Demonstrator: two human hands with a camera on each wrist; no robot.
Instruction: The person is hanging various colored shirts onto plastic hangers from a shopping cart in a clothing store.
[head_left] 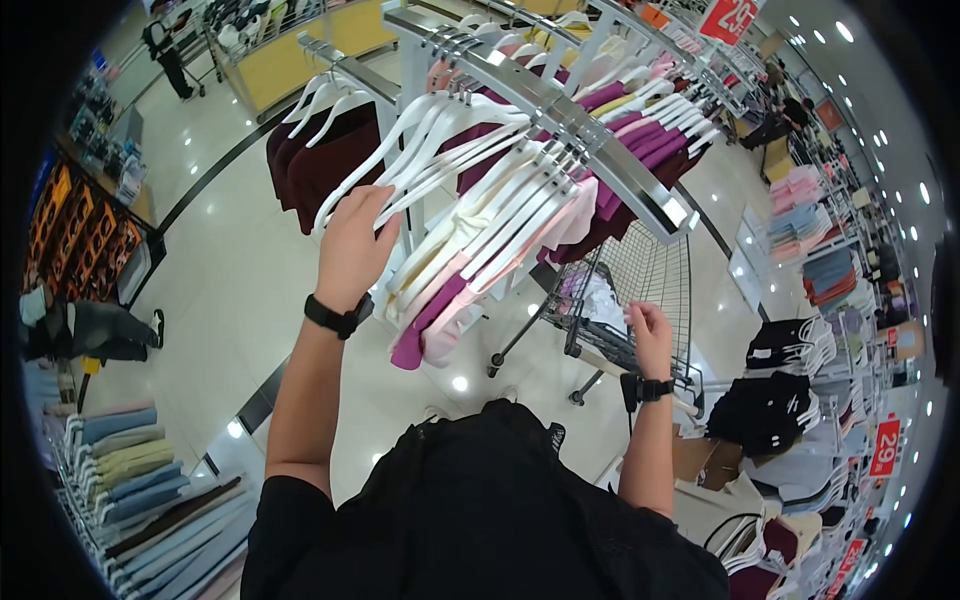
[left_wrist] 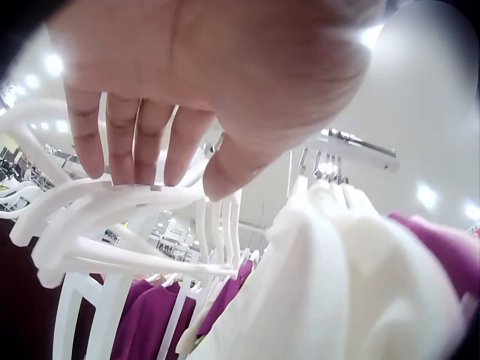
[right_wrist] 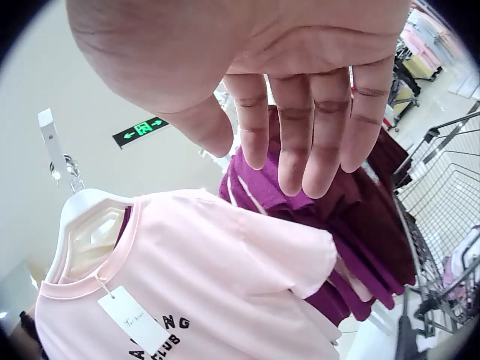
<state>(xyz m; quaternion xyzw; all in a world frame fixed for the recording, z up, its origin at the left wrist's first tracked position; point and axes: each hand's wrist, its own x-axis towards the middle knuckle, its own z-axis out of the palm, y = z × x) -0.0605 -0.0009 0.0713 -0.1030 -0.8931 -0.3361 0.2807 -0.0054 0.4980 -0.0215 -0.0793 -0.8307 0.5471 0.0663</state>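
Observation:
My left hand (head_left: 357, 245) rests at the near ends of several bare white hangers (head_left: 425, 140) on a chrome rail (head_left: 545, 95). In the left wrist view its fingers are fairly straight, with fingertips right at the hangers' upper edge. To the right of these hang cream shirts (left_wrist: 300, 277), then pink and purple ones. My right hand (head_left: 652, 335) is held in the air above the cart, fingers loosely extended and holding nothing. The right wrist view shows a pink T-shirt (right_wrist: 187, 247) with a white paper tag (right_wrist: 133, 320) below that hand, beside purple shirts (right_wrist: 262, 176).
A wire shopping cart (head_left: 640, 275) with a pale bundle inside stands right of the rack. Dark maroon clothes (head_left: 335, 150) hang at the rack's left. Folded and hung clothes line both sides, and a person (head_left: 100, 328) is at the left edge.

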